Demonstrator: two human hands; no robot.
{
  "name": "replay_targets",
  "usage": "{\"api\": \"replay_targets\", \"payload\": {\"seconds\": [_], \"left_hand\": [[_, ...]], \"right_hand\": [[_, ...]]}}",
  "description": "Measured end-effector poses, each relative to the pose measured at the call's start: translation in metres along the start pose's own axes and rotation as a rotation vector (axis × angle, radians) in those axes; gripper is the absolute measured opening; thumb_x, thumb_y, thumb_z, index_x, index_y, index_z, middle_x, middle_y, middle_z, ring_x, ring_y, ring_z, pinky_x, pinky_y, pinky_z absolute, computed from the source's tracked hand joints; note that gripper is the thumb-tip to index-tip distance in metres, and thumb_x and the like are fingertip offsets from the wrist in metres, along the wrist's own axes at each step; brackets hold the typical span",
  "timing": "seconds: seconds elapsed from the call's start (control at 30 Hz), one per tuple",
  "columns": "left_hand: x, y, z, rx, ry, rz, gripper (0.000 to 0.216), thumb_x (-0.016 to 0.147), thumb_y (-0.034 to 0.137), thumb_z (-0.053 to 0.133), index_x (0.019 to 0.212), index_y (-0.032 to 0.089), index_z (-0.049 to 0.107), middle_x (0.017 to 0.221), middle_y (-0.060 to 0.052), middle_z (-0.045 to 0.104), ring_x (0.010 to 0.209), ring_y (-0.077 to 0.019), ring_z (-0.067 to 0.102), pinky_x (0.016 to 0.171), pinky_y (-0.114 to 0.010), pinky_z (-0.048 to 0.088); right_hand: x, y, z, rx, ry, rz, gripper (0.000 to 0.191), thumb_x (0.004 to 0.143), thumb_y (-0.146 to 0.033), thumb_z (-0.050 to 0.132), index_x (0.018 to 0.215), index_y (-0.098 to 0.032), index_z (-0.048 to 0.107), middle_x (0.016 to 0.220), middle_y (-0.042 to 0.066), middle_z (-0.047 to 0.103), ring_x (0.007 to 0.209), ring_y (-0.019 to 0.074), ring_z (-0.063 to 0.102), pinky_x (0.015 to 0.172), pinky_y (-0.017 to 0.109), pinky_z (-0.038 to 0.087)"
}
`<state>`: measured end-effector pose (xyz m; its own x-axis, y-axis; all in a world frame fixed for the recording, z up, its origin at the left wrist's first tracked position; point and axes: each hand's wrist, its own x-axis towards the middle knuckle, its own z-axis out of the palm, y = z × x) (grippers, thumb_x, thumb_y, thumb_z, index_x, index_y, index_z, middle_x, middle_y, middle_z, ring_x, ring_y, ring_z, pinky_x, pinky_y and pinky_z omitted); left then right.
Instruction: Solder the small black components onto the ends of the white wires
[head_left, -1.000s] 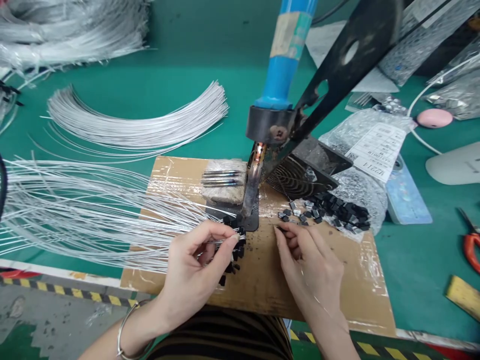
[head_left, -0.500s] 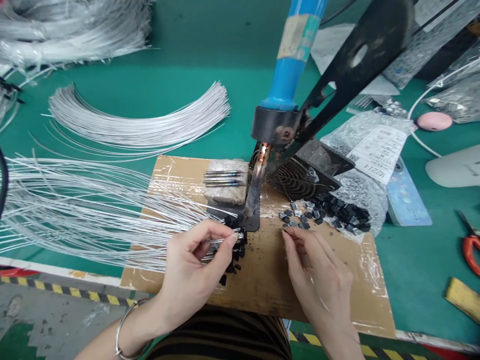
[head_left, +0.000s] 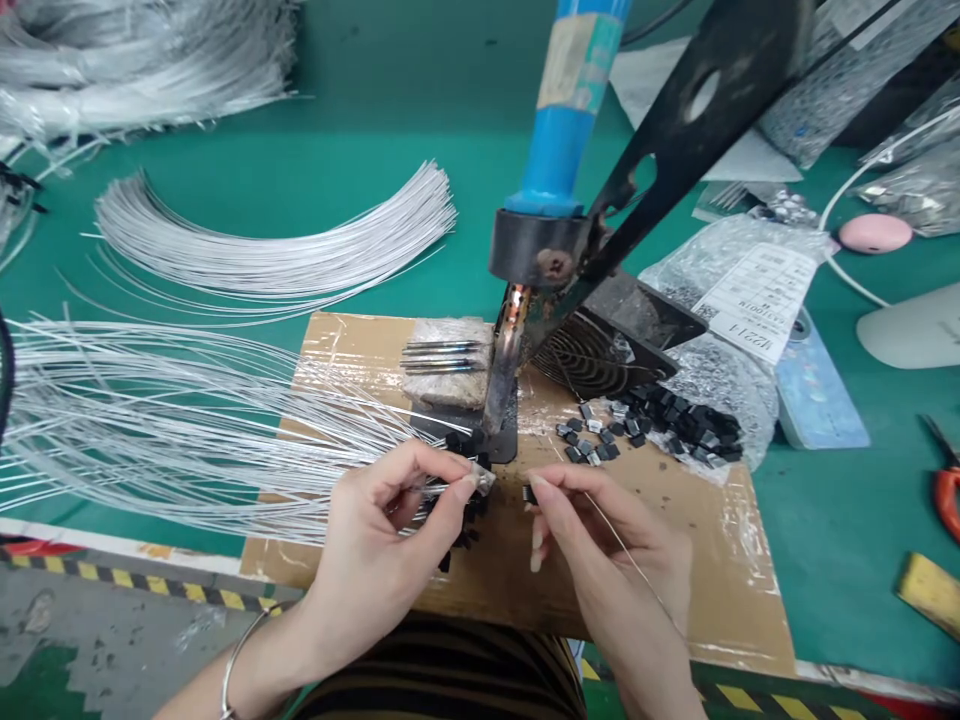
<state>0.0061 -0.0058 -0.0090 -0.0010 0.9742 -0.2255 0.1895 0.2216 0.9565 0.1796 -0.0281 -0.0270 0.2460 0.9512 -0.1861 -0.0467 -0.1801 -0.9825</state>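
Observation:
Near the middle of the board, my left hand pinches white wires between thumb and forefinger. A small greyish, blurred end shows past its fingertips. My right hand is closed on a small black connector, its pins facing left, a short gap from the wire ends. A thin solder wire runs across the back of that hand. Just above the gap, the tip of a blue-handled soldering iron points down in its stand. Wires with black connectors lie beneath my left hand.
A pile of black connectors lies at the right of the cardboard. Behind the iron stands a black fan. Spare tips rest on a sponge. Bundled white wires lie behind; scissors are far right.
My right hand has moved left from beside the connector pile, and a black connector now shows in its fingertips. My left hand has barely moved.

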Motion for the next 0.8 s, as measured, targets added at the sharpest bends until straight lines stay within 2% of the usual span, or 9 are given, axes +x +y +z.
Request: {"api": "replay_targets", "payload": {"seconds": [0.1,0.2,0.47,0.8], "left_hand": [[0.001,0.006,-0.001,-0.096,-0.045,-0.016,0.009,0.088,0.014,0.076,0.080,0.020,0.077,0.085,-0.004,0.083,0.073,-0.0146,0.073,0.066,-0.019,0.054],[0.002,0.009,-0.002,-0.129,-0.099,-0.033,0.013,0.088,0.011,0.076,0.078,0.020,0.077,0.086,-0.003,0.083,0.075,-0.0140,0.074,0.069,-0.018,0.055],[0.002,0.007,-0.005,-0.081,-0.137,-0.044,0.013,0.090,0.016,0.075,0.078,0.020,0.075,0.087,-0.005,0.083,0.070,-0.0143,0.070,0.062,-0.021,0.051],[0.002,0.009,-0.004,-0.090,-0.137,-0.035,0.015,0.090,0.012,0.075,0.077,0.019,0.074,0.086,-0.004,0.081,0.067,-0.0130,0.067,0.058,-0.020,0.048]], "right_hand": [[0.002,-0.002,0.006,0.080,-0.039,0.001,0.011,0.093,-0.017,0.079,0.091,-0.026,0.085,0.058,-0.006,0.071,0.042,0.0085,0.065,0.045,0.014,0.058],[0.001,-0.003,0.012,0.163,-0.032,0.032,0.009,0.092,-0.019,0.081,0.091,-0.026,0.086,0.058,-0.005,0.071,0.043,0.0090,0.065,0.044,0.015,0.058],[-0.008,-0.011,0.019,0.177,0.001,0.198,0.003,0.089,-0.024,0.084,0.088,-0.027,0.086,0.060,-0.006,0.069,0.047,0.0077,0.061,0.046,0.016,0.056],[-0.010,-0.008,0.018,0.095,-0.037,0.146,0.012,0.095,-0.031,0.080,0.088,-0.022,0.083,0.062,-0.003,0.069,0.048,0.0115,0.064,0.046,0.022,0.059]]}}
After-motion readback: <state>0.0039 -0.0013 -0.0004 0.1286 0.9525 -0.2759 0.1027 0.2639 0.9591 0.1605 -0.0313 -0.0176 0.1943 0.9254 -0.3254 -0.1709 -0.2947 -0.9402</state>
